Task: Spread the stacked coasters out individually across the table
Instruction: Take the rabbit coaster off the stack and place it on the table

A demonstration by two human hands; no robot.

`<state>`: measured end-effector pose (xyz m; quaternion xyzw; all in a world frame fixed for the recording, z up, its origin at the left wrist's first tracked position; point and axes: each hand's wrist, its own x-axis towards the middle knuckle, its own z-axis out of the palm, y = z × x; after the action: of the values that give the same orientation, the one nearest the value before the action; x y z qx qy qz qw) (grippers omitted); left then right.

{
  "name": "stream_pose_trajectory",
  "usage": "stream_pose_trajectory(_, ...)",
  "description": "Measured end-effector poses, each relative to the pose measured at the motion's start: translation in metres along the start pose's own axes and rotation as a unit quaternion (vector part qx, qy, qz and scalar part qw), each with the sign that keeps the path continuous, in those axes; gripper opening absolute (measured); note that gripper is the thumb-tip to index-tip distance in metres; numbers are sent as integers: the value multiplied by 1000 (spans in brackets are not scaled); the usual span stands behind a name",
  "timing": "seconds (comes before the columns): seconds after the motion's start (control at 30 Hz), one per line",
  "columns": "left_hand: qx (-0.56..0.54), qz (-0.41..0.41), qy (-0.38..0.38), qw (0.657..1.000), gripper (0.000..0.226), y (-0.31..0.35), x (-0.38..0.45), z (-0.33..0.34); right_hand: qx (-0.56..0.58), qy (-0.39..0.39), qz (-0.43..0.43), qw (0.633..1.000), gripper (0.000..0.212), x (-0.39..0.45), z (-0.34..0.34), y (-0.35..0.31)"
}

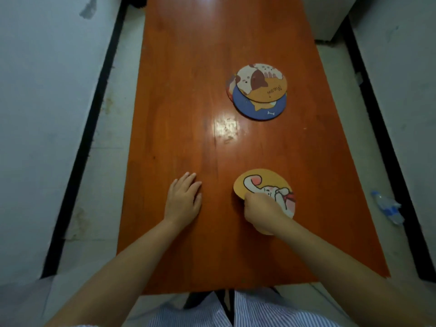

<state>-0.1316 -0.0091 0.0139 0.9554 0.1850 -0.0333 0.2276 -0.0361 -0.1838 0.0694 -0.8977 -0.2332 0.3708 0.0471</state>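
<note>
Now the loose stack of coasters (pixel 258 93) lies straight ahead of your right hand (pixel 264 210), which pinches the near edge of a flat round cat-print coaster (pixel 262 185). Your left hand (pixel 184 199) rests open and empty on the glossy wooden table (pixel 179 102), farther from the stack.

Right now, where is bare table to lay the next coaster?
Bare: the far end beyond the coaster stack; the left strip ahead of the left hand; the middle, between the stack and the held cat coaster. Crowded: around the right hand.
</note>
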Motion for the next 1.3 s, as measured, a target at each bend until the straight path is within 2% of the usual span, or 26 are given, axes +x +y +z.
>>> stream_pose_trajectory(0.07,3,-6,4,1000,35,-12,-29,-6,127,-34,11,991,43,-8,15,-22)
stream_pose_trajectory(0.13,-10,-15,16,1000,32,-19,-52,-10,318,-38,20,947,34,-15,27,-36)
stream_pose_trajectory(0.17,-17,-19,18,1000,31,-21,-61,-12,378,-20,21,925,28,-18,32,-39)
stream_pose_trajectory(0.2,-22,-24,19,999,31,-21,-69,-13,395,22,16,918,25,-21,35,-39)
stream_pose_trajectory(0.3,-62,-25,2,998,30,-14,-87,-12,281,199,46,938,22,-26,40,-13)
stream_pose_trajectory(0.37,-105,-23,-43,993,31,0,-91,-10,195,247,98,944,32,-29,36,15)
stream_pose_trajectory(0.43,-138,-53,-92,985,34,23,-86,-6,136,215,149,956,50,-26,27,36)
stream_pose_trajectory(0.5,-203,-134,-116,963,29,50,-76,-3,159,186,151,958,55,-18,18,42)
stream_pose_trajectory(0.57,-241,-220,-114,938,19,66,-65,-1,204,177,136,953,45,-12,14,41)
stream_pose_trajectory(0.67,-305,-304,-107,896,36,80,-62,6,244,173,164,940,13,-23,22,55)
stream_pose_trajectory(0.73,-313,-303,-74,897,34,87,-62,11,238,177,174,939,7,-34,37,71)
stream_pose_trajectory(0.83,-259,-245,-36,934,27,87,-55,9,221,179,169,944,23,-42,49,71)
stream_pose_trajectory(0.93,-233,-212,-38,948,27,88,-43,7,232,167,168,943,26,-46,51,76)
stream_pose_trajectory(1.23,-193,-222,-4,956,26,71,-50,20,190,155,135,960,27,-47,56,71)
stream_pose_trajectory(1.3,-171,-227,1,959,33,73,-53,23,169,157,152,961,28,-48,54,69)
